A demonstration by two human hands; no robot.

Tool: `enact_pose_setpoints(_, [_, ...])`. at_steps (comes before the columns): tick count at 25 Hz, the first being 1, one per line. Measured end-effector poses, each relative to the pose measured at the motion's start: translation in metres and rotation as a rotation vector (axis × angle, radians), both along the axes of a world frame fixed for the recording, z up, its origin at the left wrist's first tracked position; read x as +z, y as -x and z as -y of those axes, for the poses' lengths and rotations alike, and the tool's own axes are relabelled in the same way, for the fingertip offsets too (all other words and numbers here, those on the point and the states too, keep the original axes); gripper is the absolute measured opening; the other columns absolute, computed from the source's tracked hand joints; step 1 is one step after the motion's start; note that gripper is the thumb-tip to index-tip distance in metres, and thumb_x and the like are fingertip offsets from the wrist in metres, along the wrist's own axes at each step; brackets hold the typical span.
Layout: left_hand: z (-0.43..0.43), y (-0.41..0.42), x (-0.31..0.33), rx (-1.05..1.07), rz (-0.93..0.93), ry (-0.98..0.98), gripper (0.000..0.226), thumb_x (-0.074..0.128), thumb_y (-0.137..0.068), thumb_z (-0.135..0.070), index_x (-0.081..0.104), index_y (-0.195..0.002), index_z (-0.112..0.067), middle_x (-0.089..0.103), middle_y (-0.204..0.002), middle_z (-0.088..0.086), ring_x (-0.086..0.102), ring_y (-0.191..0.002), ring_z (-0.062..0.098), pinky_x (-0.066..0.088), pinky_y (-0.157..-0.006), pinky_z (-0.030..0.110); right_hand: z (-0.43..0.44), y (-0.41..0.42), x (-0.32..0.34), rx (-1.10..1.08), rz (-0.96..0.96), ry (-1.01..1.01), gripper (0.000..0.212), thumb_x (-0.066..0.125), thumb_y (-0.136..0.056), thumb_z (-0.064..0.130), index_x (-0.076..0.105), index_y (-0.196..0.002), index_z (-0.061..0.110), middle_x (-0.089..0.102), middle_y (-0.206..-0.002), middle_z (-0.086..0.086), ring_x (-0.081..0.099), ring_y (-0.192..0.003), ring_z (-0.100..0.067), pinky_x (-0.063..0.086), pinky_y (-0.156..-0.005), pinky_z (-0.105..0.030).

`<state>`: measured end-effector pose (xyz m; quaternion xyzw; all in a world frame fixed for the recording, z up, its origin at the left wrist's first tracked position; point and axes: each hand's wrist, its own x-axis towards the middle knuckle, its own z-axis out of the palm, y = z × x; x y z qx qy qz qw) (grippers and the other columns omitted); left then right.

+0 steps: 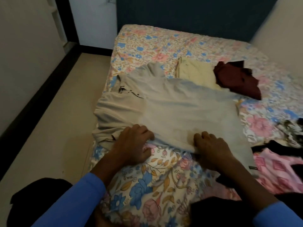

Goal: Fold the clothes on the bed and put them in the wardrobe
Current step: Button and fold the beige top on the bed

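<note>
A grey polo shirt (172,108) lies spread across the floral bed (155,185), collar to the left. My left hand (132,145) grips the shirt's near edge by the left side, fingers curled over the cloth. My right hand (211,148) grips the same near edge further right, fingers curled on the fabric. Behind the shirt lie a folded cream garment (195,71) and a crumpled maroon garment (237,79). At the right edge lie a pink patterned garment (278,167), a black garment (275,145) and a black-and-white one (293,130).
The bed's left edge borders a beige floor strip (54,128) along a white wall. A dark blue headboard (196,15) stands at the far end. A white door (95,20) is at the far left. A dark cloth (39,197) hangs at bottom left.
</note>
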<state>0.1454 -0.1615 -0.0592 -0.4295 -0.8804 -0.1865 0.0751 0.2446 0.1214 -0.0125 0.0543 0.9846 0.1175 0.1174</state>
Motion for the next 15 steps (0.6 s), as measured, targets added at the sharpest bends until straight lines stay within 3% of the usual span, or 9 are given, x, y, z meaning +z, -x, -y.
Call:
enact_pose_setpoints(2, [-0.001,-0.003,-0.005,0.142,-0.121,0.085,0.022,0.074,-0.076,-0.026,0.068,-0.096,-0.021,0.062,-0.089,0.001,0.058,-0.079,0.022,0.045,-0.063,0.034,-0.024,-0.02,0.004,-0.154,-0.155,-0.109,0.045,0.064,-0.092,0.047,0.047,-0.126,0.023,0.05,-0.117,-0.003,0.059,-0.1,-0.026,0.048,-0.071,-0.034])
enact_pose_setpoints(4, [0.0,-0.004,0.002,0.295,-0.159,0.122,0.01,0.074,-0.082,-0.02,0.069,-0.091,-0.018,0.06,-0.084,0.004,0.058,-0.071,0.024,0.046,-0.055,0.034,-0.037,-0.031,0.02,-0.261,-0.3,-0.06,0.033,0.067,-0.093,0.034,0.056,-0.121,0.02,0.049,-0.116,-0.006,0.057,-0.102,-0.028,0.045,-0.067,-0.033])
enact_pose_setpoints(6, [0.004,-0.005,0.019,0.486,-0.137,0.078,0.005,0.067,-0.09,-0.022,0.066,-0.094,-0.018,0.06,-0.086,0.005,0.062,-0.069,0.028,0.044,-0.053,0.033,-0.045,-0.036,0.042,-0.289,-0.401,-0.015,0.022,0.068,-0.093,0.027,0.066,-0.113,0.019,0.05,-0.113,-0.008,0.057,-0.102,-0.03,0.04,-0.065,-0.033])
enact_pose_setpoints(9, [-0.007,-0.007,0.054,0.736,0.045,-0.172,0.01,0.048,-0.103,-0.026,0.053,-0.103,-0.017,0.059,-0.082,0.005,0.061,-0.073,0.029,0.044,-0.064,0.035,-0.052,-0.048,0.076,-0.391,-0.494,0.055,0.013,0.063,-0.093,0.024,0.069,-0.103,0.019,0.061,-0.103,-0.008,0.066,-0.093,-0.032,0.042,-0.066,-0.031])
enact_pose_setpoints(12, [-0.028,-0.004,0.088,0.848,0.455,-0.612,0.015,0.042,-0.103,-0.034,0.051,-0.103,-0.022,0.067,-0.091,0.007,0.068,-0.081,0.029,0.057,-0.073,0.042,-0.064,-0.048,0.086,-0.624,-0.73,0.499,0.015,0.055,-0.094,0.029,0.066,-0.097,0.018,0.065,-0.095,-0.012,0.066,-0.094,-0.036,0.048,-0.074,-0.036])
enact_pose_setpoints(13, [-0.034,-0.008,0.102,0.864,0.48,-0.777,0.014,0.044,-0.101,-0.035,0.053,-0.102,-0.025,0.07,-0.097,0.008,0.07,-0.087,0.032,0.059,-0.077,0.045,-0.066,-0.046,0.09,-0.711,-0.863,0.707,0.021,0.053,-0.092,0.034,0.066,-0.094,0.018,0.068,-0.095,-0.012,0.068,-0.093,-0.037,0.054,-0.078,-0.042])
enact_pose_setpoints(15, [-0.044,-0.017,0.142,0.858,0.321,-0.988,0.012,0.05,-0.102,-0.028,0.058,-0.105,-0.02,0.07,-0.103,0.01,0.067,-0.094,0.033,0.055,-0.081,0.043,-0.063,-0.037,0.108,-0.858,-1.199,1.022,0.027,0.054,-0.088,0.04,0.071,-0.093,0.019,0.073,-0.099,-0.013,0.071,-0.092,-0.038,0.06,-0.083,-0.052])
